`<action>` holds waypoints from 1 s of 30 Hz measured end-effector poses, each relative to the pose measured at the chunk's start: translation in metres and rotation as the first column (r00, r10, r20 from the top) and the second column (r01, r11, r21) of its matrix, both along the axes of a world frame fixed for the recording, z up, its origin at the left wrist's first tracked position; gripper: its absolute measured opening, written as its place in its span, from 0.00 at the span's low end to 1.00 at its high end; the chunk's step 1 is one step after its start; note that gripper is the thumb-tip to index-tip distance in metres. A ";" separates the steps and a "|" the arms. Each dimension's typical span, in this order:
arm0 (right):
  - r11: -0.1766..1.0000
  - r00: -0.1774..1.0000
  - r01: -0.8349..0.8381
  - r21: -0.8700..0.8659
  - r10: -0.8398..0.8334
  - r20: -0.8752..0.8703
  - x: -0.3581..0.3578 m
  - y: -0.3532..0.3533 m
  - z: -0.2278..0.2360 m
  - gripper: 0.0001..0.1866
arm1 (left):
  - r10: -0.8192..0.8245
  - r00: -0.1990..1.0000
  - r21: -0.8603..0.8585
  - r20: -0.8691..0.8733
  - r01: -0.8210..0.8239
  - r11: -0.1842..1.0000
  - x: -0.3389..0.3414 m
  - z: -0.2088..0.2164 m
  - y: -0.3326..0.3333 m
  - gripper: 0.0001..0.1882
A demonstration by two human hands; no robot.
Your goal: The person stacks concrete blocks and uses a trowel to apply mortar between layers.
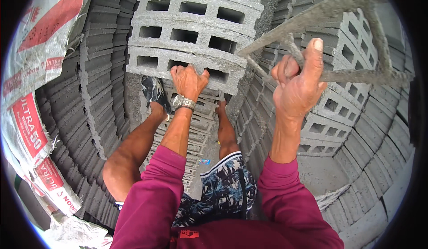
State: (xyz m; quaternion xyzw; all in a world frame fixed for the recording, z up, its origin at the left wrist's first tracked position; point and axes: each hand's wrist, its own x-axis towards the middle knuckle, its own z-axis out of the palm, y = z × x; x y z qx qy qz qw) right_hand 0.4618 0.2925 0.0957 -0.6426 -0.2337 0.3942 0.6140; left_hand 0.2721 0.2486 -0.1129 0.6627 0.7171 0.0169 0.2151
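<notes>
Fingers of my left hand (pixel 189 80) hook into the cavities of a grey concrete hollow block (pixel 149 72), the nearest in a row of blocks laid side by side with their openings facing up. The hand grips the wall between two cavities. On the right, my right hand (pixel 298 86) is raised with its fingers wrapped round a bar of a roughly triangular frame (pixel 356 76) crusted with cement. The thumb points up along the frame. One tip of the frame reaches left to the right end of the near blocks; whether it touches them I cannot tell.
Stacked concrete blocks (pixel 104 62) rise close on the left, and another stack (pixel 343 111) stands on the right. Cement sacks (pixel 33 124) hang over the left stack. My feet stand just below the near block, one in a dark shoe (pixel 154 93).
</notes>
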 end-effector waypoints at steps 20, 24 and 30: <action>0.931 0.942 -0.334 0.145 0.326 0.076 -0.063 0.013 -0.019 0.19 | 0.056 0.996 0.076 0.075 -0.061 0.995 -0.007 0.001 -0.012 0.20; 0.888 0.770 -0.441 -0.131 0.449 0.452 -0.048 -0.014 -0.152 0.24 | 0.070 0.993 0.092 0.093 -0.079 0.993 0.000 0.006 -0.010 0.20; 0.914 0.879 -0.338 -0.224 0.391 0.271 -0.044 -0.018 -0.115 0.24 | 0.141 0.970 0.287 0.199 -0.195 0.938 -0.030 -0.012 -0.108 0.19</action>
